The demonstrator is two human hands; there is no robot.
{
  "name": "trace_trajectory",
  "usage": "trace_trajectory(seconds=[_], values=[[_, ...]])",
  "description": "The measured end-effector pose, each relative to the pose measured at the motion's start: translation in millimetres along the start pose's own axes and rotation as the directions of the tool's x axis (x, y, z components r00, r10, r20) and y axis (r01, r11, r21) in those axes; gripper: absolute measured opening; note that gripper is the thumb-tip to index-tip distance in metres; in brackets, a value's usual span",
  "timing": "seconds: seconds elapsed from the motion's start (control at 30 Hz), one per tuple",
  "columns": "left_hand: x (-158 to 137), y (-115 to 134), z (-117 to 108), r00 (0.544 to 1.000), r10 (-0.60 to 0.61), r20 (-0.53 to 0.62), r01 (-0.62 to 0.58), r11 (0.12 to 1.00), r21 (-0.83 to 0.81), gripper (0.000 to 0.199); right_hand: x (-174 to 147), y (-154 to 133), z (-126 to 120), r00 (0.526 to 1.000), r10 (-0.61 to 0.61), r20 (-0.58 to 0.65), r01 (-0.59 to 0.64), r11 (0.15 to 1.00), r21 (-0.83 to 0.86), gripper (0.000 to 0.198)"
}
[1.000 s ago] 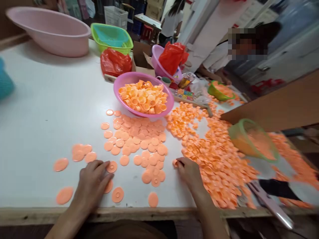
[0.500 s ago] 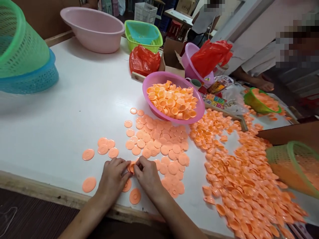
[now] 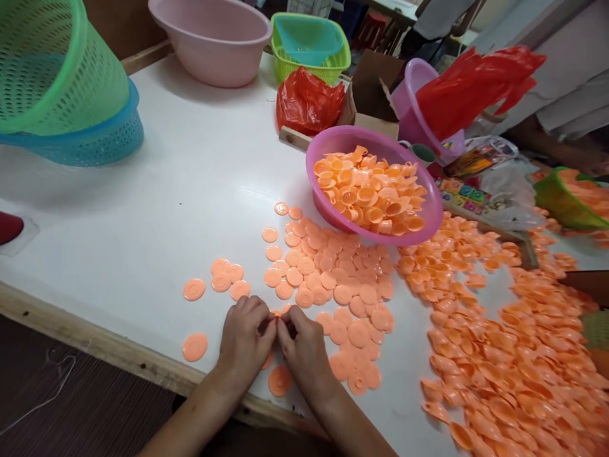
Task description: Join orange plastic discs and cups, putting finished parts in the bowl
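Note:
My left hand (image 3: 245,336) and my right hand (image 3: 304,346) meet close to the table's front edge, fingertips pinched together. Between them is a small orange plastic piece (image 3: 277,313), mostly covered by the fingers, so its exact kind is unclear. One orange toy saucer (image 3: 280,381) lies flat between my wrists. Beyond and to the right of my hands spreads a layer of overlapping saucers (image 3: 342,294), with a few loose saucers (image 3: 194,289) to the left. Behind them, a pink basin (image 3: 320,212) holds a heap of orange toy cups (image 3: 366,193).
Orange toy spoons (image 3: 504,374) are piled across the right side. Green and blue baskets (image 3: 102,136) stand at the left, and a pale pink tub (image 3: 219,57) at the back. Red bags (image 3: 309,105) and a cardboard box (image 3: 375,95) sit behind the basin. Another person's arm (image 3: 547,146) shows at far right.
The view has swung left, so everything appears further right, and a red object shows at the left edge. My fingertips have closed in, covering more of the orange piece.

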State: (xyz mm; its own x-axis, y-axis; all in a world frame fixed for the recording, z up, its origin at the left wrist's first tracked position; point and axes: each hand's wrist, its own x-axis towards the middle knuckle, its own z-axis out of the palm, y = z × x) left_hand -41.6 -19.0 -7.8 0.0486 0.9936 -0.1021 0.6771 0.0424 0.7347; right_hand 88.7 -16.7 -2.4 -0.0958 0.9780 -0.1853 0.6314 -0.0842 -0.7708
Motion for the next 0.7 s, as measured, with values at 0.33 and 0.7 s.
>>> trace_trajectory(seconds=[0.33, 0.7], values=[[-5, -26, -48, 0.988, -0.136, -0.078, 0.109, 0.952, -0.285, 0.026, 68, -36, -94, 0.986, -0.007, -0.166, 0.060, 0.946, 0.320, 0.015], [-40, -57, -8, 0.951, 0.294, 0.091, -0.307, 0.934, 0.183, 0.028, 14, 55, -230, 0.886, 0.037, -0.463, -0.138, 0.973, -0.186, 0.021]])
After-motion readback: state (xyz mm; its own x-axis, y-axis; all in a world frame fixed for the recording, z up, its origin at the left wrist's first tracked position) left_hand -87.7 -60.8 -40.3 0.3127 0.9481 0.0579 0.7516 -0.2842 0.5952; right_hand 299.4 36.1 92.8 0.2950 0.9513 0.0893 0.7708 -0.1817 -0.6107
